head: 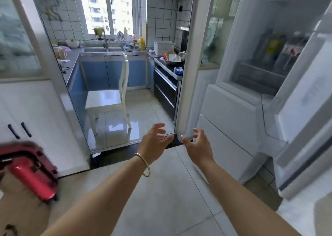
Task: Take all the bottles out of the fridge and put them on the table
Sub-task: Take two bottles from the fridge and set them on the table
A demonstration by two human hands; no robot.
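Two empty hands, the left hand point(154, 142) and the right hand point(198, 144), reach forward with fingers spread, while blurred bottles point(274, 50) stand on a shelf in the open fridge point(233, 110) to the right; best to turn there and grasp one upright.

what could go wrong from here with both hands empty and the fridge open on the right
1. The fridge door stands open and juts toward the person; turning right, an arm or hip could knock it.
2. The bottles in the fridge stand packed close together, though blurred; pulling one out could tip its neighbours.
3. Left hand and right hand are both open and empty, so grabbing several bottles at once risks a drop on the tiled floor.
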